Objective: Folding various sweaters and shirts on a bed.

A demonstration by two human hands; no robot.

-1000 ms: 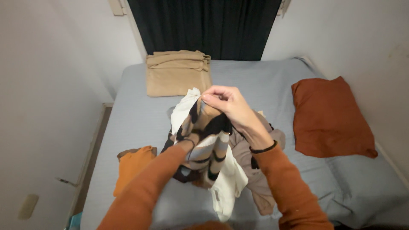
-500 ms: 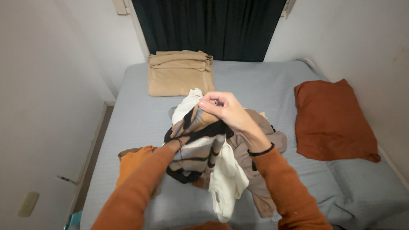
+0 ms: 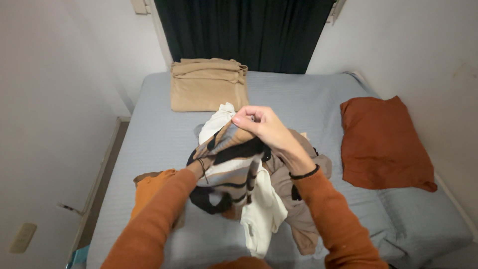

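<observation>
Over a bed with a grey sheet [image 3: 298,99], my right hand [image 3: 266,127] pinches the top edge of a striped garment [image 3: 234,167] in brown, cream and black. My left hand is buried inside that garment, only the wrist [image 3: 199,167] showing where it enters the cloth. Both arms wear rust-orange sleeves. Under the striped piece lies a heap of clothes: a cream-white item [image 3: 261,214], a taupe item [image 3: 298,199] and an orange one [image 3: 149,187] at the left.
A folded tan blanket [image 3: 206,84] lies at the head of the bed below a dark curtain [image 3: 244,30]. A rust-coloured pillow [image 3: 383,142] rests at the right beside a white wall. The floor gap runs along the bed's left side.
My right hand has lowered slightly with the garment's edge, and the striped cloth has bunched further over my left hand. The view has shifted a little downward.
</observation>
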